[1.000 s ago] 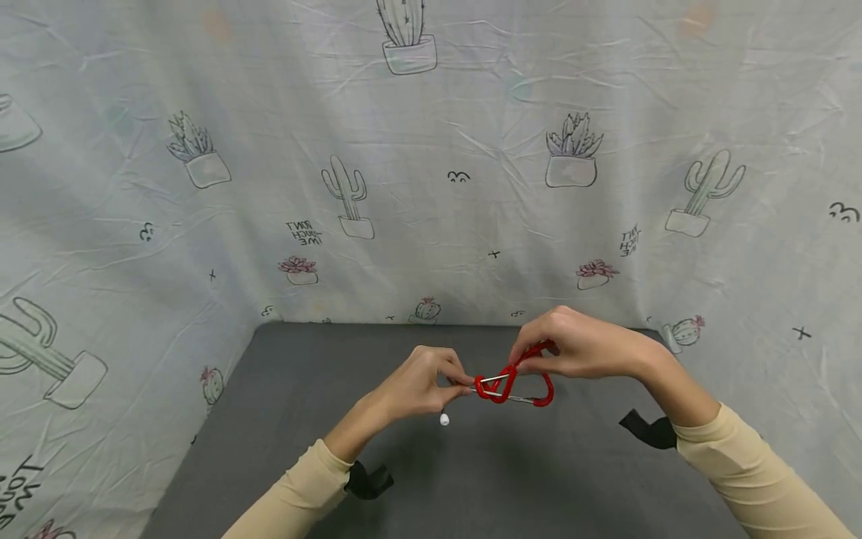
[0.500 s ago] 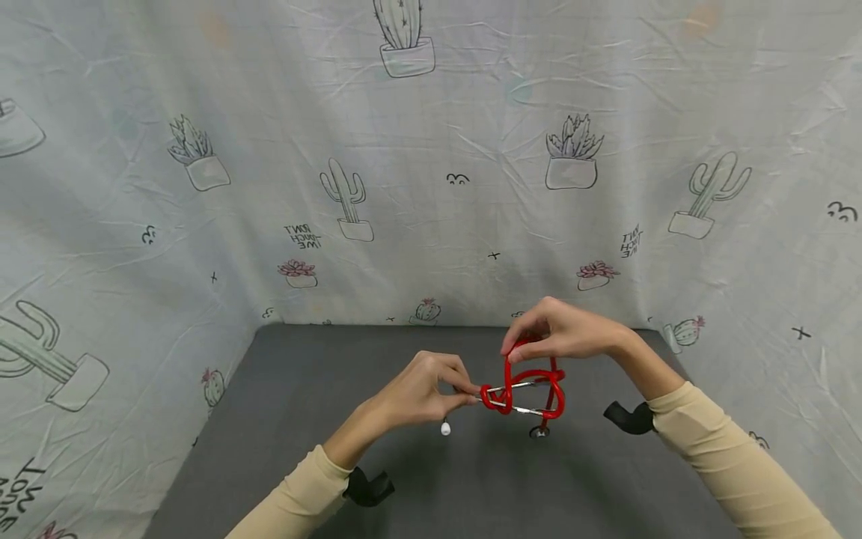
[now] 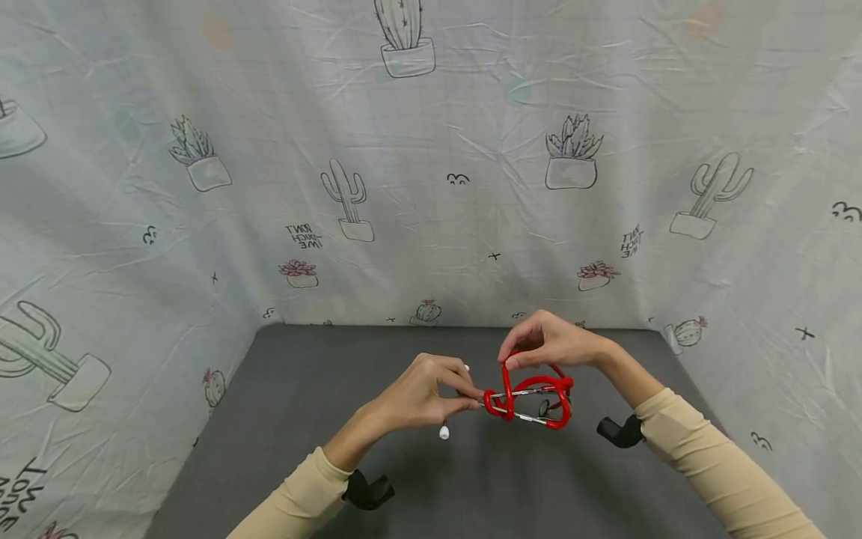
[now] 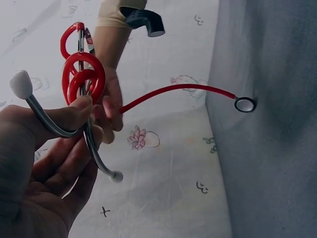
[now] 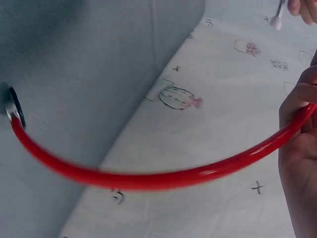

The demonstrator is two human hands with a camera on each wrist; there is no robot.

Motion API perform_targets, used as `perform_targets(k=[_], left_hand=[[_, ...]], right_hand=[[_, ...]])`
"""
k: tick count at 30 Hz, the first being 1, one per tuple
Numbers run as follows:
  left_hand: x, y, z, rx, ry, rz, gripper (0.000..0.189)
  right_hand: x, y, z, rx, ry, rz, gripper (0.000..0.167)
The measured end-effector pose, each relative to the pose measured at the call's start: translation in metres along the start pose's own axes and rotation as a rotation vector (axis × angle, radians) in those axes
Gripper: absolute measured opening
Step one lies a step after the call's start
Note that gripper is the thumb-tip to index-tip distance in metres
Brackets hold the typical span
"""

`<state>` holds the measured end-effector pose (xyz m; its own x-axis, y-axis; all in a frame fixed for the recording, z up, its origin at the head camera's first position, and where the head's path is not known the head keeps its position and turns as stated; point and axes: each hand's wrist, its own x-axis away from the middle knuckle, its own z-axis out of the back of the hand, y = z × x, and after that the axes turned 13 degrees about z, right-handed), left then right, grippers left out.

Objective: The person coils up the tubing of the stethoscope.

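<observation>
A stethoscope with red tubing [image 3: 563,419] and metal ear tubes hangs between both hands above the dark table. My left hand [image 3: 419,389] pinches the ear tubes between thumb and fingers; white ear tips [image 4: 21,84] stick out on either side of it. Red tubing is looped around the metal tubes just beyond those fingertips. My right hand [image 3: 554,343] pinches a raised stretch of the tubing, above and to the right of the left hand. From there the tubing [image 5: 148,181] arcs away freely to the round chest piece [image 4: 245,104], which hangs in the air.
The dark grey tabletop [image 3: 323,367] lies beneath the hands. A pale curtain [image 3: 404,247] printed with cacti encloses the back and sides. A black strap mount [image 3: 367,490] sits at the left wrist, another mount [image 3: 621,432] at the right.
My right hand first rose and drew the tubing up from the ear tubes, then lowered slightly. The chest piece came into sight and swung. The left hand kept its pinch, shifting slightly right and down.
</observation>
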<state>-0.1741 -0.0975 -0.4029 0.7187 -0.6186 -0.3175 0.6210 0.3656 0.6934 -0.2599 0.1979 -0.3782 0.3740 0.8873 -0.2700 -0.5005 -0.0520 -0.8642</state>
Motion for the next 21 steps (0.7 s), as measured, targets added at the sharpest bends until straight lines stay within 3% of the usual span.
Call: perform_targets(k=[14, 21], left_hand=[[0.004, -0.003, 0.007, 0.059, 0.004, 0.025, 0.009], [0.006, -0.010, 0.009, 0.128, -0.014, 0.072, 0.009]], right_hand=[[0.015, 0.025, -0.022, -0.081, 0.082, -0.001, 0.017], [0.018, 0.031, -0.041, -0.129, 0.159, -0.065, 0.018]])
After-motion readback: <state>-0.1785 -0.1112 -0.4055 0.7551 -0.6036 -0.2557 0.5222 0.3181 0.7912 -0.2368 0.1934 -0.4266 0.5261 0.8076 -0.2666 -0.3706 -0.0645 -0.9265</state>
